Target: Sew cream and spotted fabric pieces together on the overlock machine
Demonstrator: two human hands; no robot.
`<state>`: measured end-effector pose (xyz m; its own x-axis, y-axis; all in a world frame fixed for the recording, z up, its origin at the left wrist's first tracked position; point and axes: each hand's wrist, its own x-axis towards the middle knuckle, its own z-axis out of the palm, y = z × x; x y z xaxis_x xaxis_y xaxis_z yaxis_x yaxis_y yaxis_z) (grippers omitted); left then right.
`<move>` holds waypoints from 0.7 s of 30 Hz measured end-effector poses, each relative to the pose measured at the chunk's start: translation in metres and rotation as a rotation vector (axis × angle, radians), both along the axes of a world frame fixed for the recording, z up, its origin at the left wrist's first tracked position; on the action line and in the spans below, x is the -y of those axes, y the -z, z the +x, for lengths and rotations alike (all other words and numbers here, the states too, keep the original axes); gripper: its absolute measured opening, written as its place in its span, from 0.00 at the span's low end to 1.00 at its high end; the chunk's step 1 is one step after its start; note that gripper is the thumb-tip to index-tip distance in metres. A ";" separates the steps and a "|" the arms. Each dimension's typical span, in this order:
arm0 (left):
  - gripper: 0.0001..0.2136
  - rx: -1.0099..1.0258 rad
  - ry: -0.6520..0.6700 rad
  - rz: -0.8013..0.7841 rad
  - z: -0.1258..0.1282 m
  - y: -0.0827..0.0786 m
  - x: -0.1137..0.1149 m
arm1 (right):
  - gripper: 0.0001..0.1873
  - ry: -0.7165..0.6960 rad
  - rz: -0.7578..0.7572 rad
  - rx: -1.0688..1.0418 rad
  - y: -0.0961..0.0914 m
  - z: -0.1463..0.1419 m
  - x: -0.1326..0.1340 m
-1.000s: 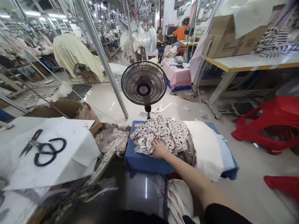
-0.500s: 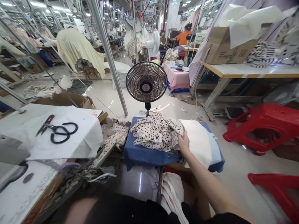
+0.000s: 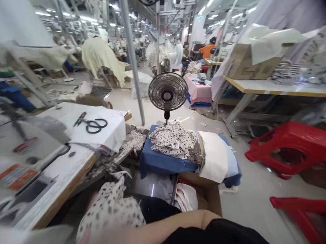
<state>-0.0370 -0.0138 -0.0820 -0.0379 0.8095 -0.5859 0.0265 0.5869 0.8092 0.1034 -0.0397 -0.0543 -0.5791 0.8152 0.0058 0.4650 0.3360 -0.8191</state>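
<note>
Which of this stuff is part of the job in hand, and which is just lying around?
In hand: spotted fabric piece beside the right forearm; spotted fabric pile on the blue-covered stand.
Lying about: scissors, pedestal fan, red stools, cardboard box.

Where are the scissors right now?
Head view, left of centre: the black-handled scissors lie on white cloth on the worktable, left of the fan.

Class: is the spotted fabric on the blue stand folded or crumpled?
Crumpled: the spotted fabric lies in an uneven, wrinkled heap on the blue stand.
</note>
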 end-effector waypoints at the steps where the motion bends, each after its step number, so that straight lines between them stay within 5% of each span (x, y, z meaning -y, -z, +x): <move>1: 0.18 0.030 -0.055 -0.022 -0.005 0.001 0.006 | 0.04 0.002 -0.003 -0.046 0.006 0.003 0.007; 8: 0.17 0.314 -0.484 -0.027 -0.029 0.029 0.043 | 0.16 0.473 -0.110 -0.167 0.067 0.069 0.010; 11: 0.13 0.304 -0.513 -0.012 -0.042 0.041 0.057 | 0.18 0.521 -0.172 -0.145 0.079 0.081 0.001; 15: 0.15 0.169 -0.542 0.093 -0.057 0.044 0.076 | 0.18 0.445 -0.221 -0.140 0.074 0.067 -0.004; 17: 0.19 0.060 -0.496 0.204 -0.058 0.038 0.077 | 0.17 0.378 -0.226 -0.138 0.065 0.049 -0.006; 21: 0.19 -0.157 -0.099 0.366 -0.042 0.027 0.064 | 0.19 0.187 -0.207 -0.137 0.052 0.008 0.000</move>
<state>-0.0792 -0.0777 -0.1087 -0.1924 0.9514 -0.2406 0.1241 0.2668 0.9557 0.1118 -0.0398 -0.1062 -0.4246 0.8995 -0.1034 0.3833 0.0751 -0.9206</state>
